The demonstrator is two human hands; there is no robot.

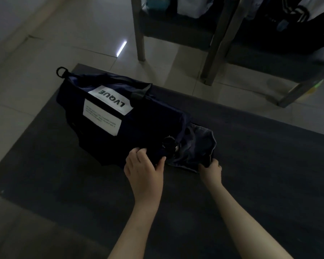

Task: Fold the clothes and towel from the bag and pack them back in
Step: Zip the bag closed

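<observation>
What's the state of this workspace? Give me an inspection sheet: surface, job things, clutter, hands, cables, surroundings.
Surface: dark grey mat on pale tiled floor.
Job's things: navy fabric bag with white labels lies on the mat; dark blue crumpled garment at its right end.
Clutter: nothing seen.
Hands: left hand grips the bag's near edge; right hand grips the garment's edge.
Cables: nothing seen.
Surroundings: grey metal-framed racks holding clothes beyond the mat.
</observation>
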